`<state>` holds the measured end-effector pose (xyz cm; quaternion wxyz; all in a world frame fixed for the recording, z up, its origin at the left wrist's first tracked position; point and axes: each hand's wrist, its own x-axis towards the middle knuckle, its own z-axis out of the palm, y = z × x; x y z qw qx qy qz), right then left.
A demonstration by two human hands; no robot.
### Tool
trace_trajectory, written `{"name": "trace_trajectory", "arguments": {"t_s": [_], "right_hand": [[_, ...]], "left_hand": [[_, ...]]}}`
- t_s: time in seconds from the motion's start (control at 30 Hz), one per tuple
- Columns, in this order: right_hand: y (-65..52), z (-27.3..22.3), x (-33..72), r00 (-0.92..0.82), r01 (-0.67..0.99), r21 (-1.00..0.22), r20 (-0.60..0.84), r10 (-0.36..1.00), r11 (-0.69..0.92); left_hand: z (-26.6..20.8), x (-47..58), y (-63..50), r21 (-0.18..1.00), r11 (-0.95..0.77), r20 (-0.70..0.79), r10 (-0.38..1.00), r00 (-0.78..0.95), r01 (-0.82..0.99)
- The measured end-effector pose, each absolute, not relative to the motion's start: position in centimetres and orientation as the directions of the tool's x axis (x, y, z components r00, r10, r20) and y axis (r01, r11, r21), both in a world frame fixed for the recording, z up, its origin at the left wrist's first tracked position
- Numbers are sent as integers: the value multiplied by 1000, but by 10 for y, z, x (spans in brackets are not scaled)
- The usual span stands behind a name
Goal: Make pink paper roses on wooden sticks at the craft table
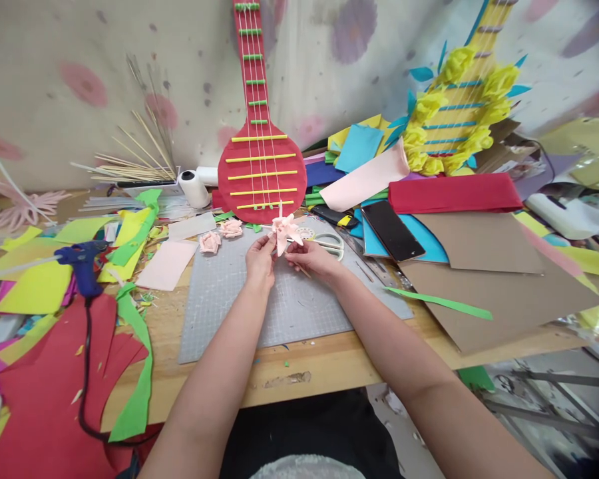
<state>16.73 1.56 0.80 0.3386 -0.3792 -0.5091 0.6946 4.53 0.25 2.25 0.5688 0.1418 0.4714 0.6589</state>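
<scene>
A pale pink paper flower (284, 229) with pointed, spread petals is held up above the grey cutting mat (219, 299). My left hand (262, 261) pinches it from the left side. Close by on the right, the fingers of my right hand (310, 258) are closed on a thin wooden stick (303, 271), whose end pokes out below them; its other end is hidden at the flower. Two finished-looking pink paper roses (210, 243) lie left of my hands. Scissors (332, 245) with pale handles rest just behind my right hand.
A red paper lute (262, 174) leans against the wall behind the mat. At left lie a blue glue gun (82, 263) with its cord and crumpled paper scraps. To the right are a black phone (393, 229), brown cardboard (479, 293) and a yellow flower-trimmed instrument (454, 116).
</scene>
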Motion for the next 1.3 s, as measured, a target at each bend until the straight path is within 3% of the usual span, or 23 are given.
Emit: {"name": "trace_trajectory", "arguments": {"t_s": [0.33,0.5,0.73,0.9,1.1,1.3], "right_hand": [[14,12,157,-373,51,-974,-222,901,-219],[19,6,159,-291,146,-985,-134,947,-95],[19,3,159,-303,297,-949,17,953,111],[9,6,156,-234,456,-860,134,963,230],[-1,14,150,-231,675,-603,374,898,425],[4,16,147,-287,722,-509,396,872,469]], "left_hand": [[23,43,7,780,88,-386,848,-365,-620],[26,44,3,794,95,-358,871,-336,-600],[24,46,4,846,57,-343,820,-459,-530],[20,46,6,870,43,-322,804,-500,-491],[15,52,7,898,-1,-304,723,-621,-441],[4,54,9,927,-76,-179,770,-612,-368]]}}
